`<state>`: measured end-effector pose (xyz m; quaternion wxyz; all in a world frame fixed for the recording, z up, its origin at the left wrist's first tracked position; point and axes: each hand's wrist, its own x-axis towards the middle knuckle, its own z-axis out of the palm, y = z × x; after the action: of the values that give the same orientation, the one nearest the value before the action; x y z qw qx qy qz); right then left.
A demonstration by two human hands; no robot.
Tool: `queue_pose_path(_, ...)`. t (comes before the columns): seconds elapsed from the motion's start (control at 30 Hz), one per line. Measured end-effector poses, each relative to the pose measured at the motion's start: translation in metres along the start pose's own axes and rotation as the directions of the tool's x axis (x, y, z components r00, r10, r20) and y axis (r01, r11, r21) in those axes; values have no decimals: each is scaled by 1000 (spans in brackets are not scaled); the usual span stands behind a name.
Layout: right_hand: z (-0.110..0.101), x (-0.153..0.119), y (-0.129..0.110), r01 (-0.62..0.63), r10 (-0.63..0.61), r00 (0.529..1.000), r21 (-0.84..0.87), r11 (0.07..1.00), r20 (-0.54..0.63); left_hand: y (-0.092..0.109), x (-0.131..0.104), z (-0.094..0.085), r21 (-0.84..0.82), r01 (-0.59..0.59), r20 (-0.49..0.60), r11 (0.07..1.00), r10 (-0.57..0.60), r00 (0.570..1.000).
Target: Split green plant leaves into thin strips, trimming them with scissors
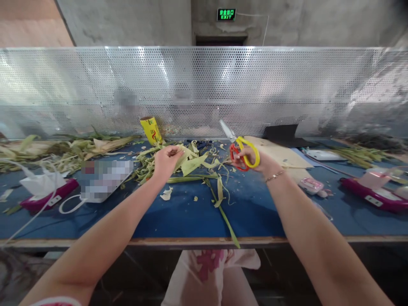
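Note:
Scissors (232, 137) with one red and one yellow handle loop are in my right hand (244, 158), fingers at the loops. Their blades point up and to the left, close together, above the table and apart from the plant pieces. My left hand (168, 160) is closed in a pinch over a heap of pale green plant strips (195, 163), which look like husk or leaf. What its fingertips hold is hidden. From the heap a long green stalk (226, 219) runs toward me, its tip over the table's front edge.
A yellow can-like container (151, 130) leans at the back by the perforated metal screen (210, 76). More husks (92, 148) lie left. A tissue pack (44, 187) and a white power strip (105, 182) are nearer. At right are a pink case (311, 185) and a purple box (379, 199).

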<state>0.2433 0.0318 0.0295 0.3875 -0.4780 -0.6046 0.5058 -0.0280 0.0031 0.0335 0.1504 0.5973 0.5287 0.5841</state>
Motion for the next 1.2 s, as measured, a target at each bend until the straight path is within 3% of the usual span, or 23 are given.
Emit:
queue_pose_path(0.07,3,4,2,10,-9,1000,67,998,-6,-2,-1,2,9,1,39,1000,-1,999)
queue_pose_path(0.2,1,11,9,-95,90,995,111,989,48,-7,-6,9,14,-10,176,1000,7,984)
queue_pose_path(0.3,-3,9,10,-158,125,970,155,975,207,-14,-7,13,24,15,273,1000,-21,962)
queue_pose_path(0.37,-4,6,8,-122,53,959,238,964,278,-18,-7,14,25,13,310,1000,-21,951)
queue_pose_path(0.43,-2,2,4,-19,-59,967,302,953,249,-21,-6,14,3,-3,320,1000,2,948)
queue_pose_path(0.5,1,-1,1,-10,-77,956,297,955,281,-19,-8,14,-60,-42,347,997,60,936)
queue_pose_path(0.57,7,-3,0,-75,-32,926,267,961,377,-13,-13,14,-163,-77,434,984,142,890)
queue_pose_path(0.63,16,-5,0,-159,38,887,227,961,460,-7,-20,17,-247,-26,573,969,168,802)
queue_pose_path(0.73,32,-8,1,-207,76,850,198,958,522,0,-29,23,-288,98,655,953,121,746)
queue_pose_path(0.83,45,-14,-1,-180,56,858,197,964,511,0,-32,27,-307,197,637,931,47,770)
queue_pose_path(0.93,51,-18,-6,-151,54,878,169,974,476,-2,-31,27,-277,205,604,939,4,797)
queue_pose_path(1.1,54,-21,-11,-122,69,900,96,988,431,-1,-31,25,-240,214,651,947,-7,759)
queue_pose_path(1.2,54,-19,-9,-71,56,916,24,997,398,3,-33,26,-250,208,638,946,0,770)
